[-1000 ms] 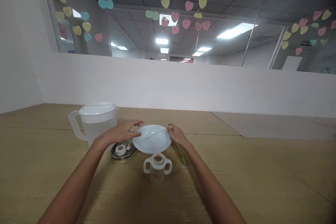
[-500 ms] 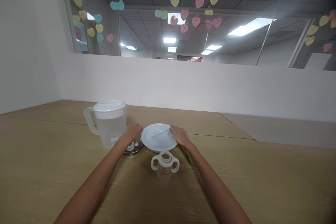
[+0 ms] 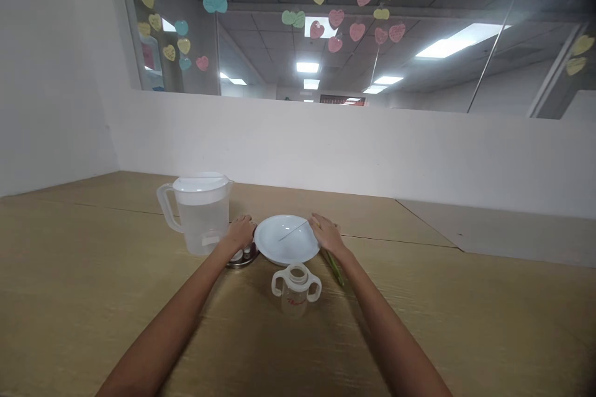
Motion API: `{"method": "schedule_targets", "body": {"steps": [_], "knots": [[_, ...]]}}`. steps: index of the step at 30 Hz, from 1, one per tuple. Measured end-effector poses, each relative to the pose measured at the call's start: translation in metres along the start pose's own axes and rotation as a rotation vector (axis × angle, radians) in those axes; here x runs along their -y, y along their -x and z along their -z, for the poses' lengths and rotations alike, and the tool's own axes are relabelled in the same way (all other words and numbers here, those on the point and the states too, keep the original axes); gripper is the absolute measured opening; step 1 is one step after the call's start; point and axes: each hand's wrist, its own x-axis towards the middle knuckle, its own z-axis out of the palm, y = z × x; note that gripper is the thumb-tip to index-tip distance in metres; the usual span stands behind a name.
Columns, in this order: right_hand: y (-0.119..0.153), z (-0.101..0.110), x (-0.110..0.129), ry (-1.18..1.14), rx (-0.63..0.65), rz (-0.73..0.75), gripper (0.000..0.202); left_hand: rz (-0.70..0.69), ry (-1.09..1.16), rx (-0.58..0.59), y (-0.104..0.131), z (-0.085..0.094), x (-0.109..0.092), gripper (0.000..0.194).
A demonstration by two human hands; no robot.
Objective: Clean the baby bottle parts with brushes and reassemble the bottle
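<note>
My left hand is over a round metal tray holding small white parts; its fingers curl down at the far side, and what they grip, if anything, is hidden. My right hand is closed at the right rim of a white bowl. From its fingers a thin pale rod slants down into the bowl. A slim green item lies on the table below that hand, its upper end hidden. Nearest me stands a clear lidless bottle with two white handles and red lettering.
A translucent pitcher with a white lid stands left of the tray, its handle to the left. Behind the wooden table rises a white wall with a window bearing heart-shaped notes.
The view has shifted slightly. My right hand and the thin rod have moved a little up and right against the bowl, and the rod slants more steeply. My left hand stays over the tray.
</note>
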Motion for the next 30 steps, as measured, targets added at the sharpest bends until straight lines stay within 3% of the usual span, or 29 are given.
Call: {"method": "schedule_targets", "body": {"steps": [10, 30], "knots": [[0.003, 0.033, 0.008, -0.124, -0.188, 0.004, 0.043, 0.010, -0.029, -0.010, -0.005, -0.011, 0.005, 0.019], [0.010, 0.052, 0.027, -0.378, -0.469, 0.117, 0.024, -0.044, -0.054, -0.019, -0.008, -0.011, 0.004, 0.021]]}}
